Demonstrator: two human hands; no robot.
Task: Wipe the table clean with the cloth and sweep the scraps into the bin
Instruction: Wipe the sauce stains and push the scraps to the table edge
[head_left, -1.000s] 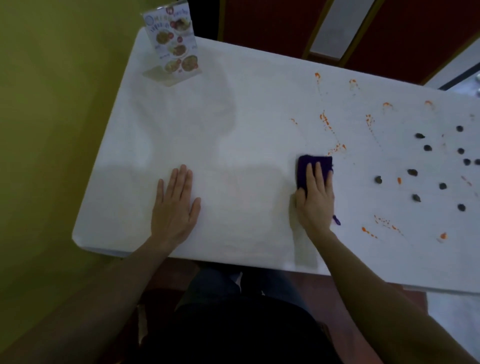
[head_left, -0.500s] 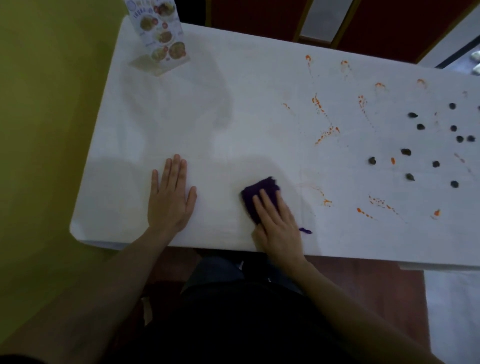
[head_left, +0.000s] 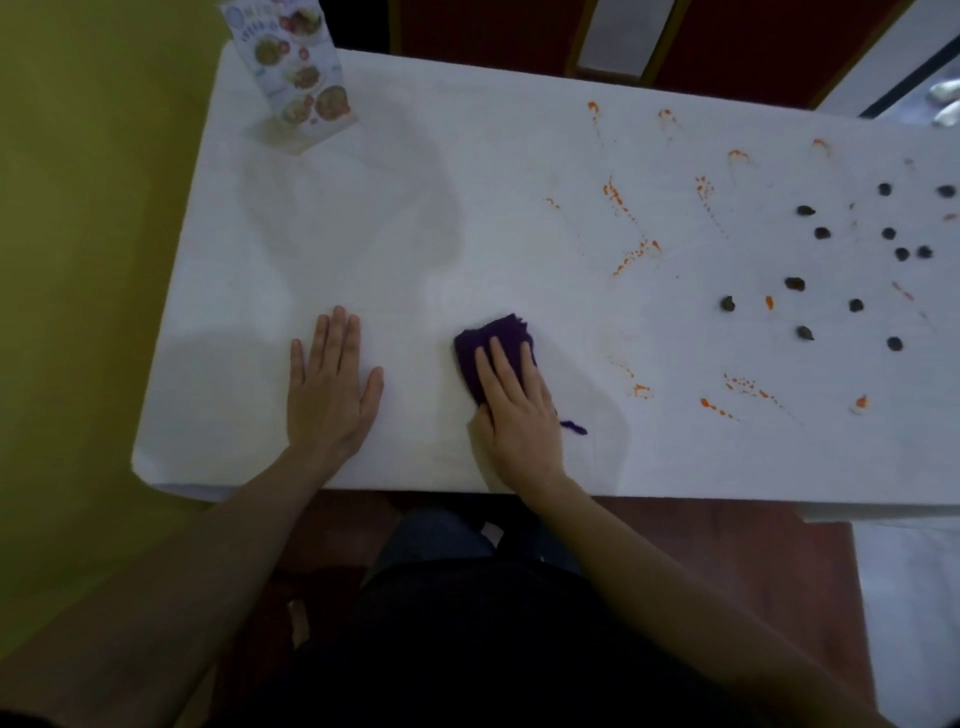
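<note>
A folded purple cloth (head_left: 488, 340) lies on the white table (head_left: 519, 171) near its front edge. My right hand (head_left: 517, 410) presses flat on the cloth with straight fingers, covering its near half. My left hand (head_left: 332, 387) rests flat on the bare table to the left of the cloth. Orange sauce streaks (head_left: 631, 254) spread across the middle and right of the table. Several small dark scraps (head_left: 795, 283) lie scattered on the right side. No bin is in view.
A standing menu card (head_left: 298, 67) sits at the table's far left corner. A yellow-green wall (head_left: 78, 234) runs along the left. Red chairs (head_left: 488, 31) stand behind the far edge. A loose purple thread (head_left: 574, 427) trails beside my right wrist.
My right hand slid the cloth from the orange streaks toward the left and front of the table, then halted. My left hand has stayed flat in place.
</note>
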